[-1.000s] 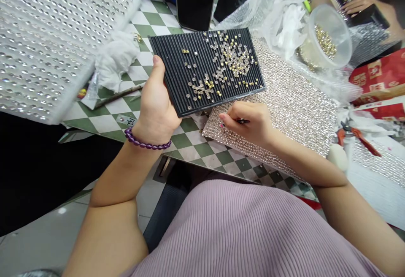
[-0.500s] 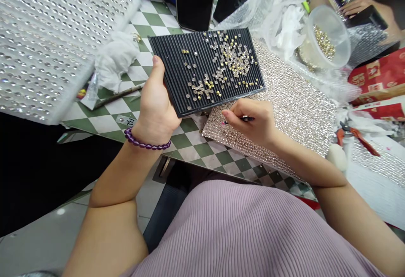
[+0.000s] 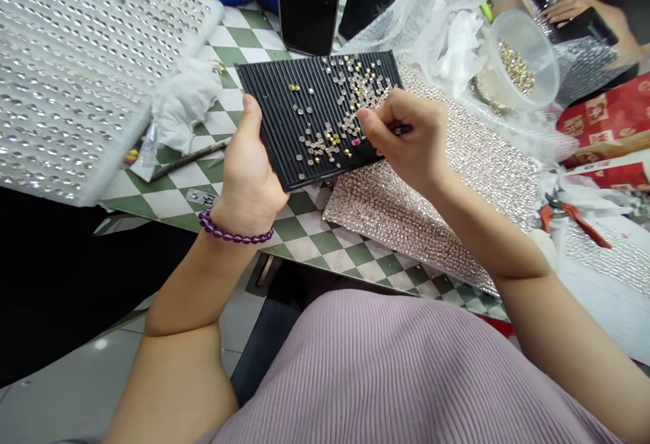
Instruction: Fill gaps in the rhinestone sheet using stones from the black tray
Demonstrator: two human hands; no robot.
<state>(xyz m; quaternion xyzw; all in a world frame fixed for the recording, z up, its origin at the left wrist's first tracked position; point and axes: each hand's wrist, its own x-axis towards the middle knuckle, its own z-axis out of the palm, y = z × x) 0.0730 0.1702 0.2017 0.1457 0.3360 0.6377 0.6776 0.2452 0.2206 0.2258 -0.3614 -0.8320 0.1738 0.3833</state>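
Black ridged tray (image 3: 271,116) is gripped at its left edge by the left hand (image 3: 254,170), over the checkered worktop (image 3: 315,227). Clear and gold stones (image 3: 361,89) are scattered on it, packed densest toward the far right. Slim dark tool (image 3: 402,129) is pinched in the right hand (image 3: 414,136); pink tip (image 3: 356,141) is seen over the stones, contact can't be told. Stone-covered sheet (image 3: 487,166) is partly hidden by tray and right arm. Phone (image 3: 309,4) is placed beyond the tray; bowl (image 3: 546,58) and pliers (image 3: 583,223) are set off to the right.
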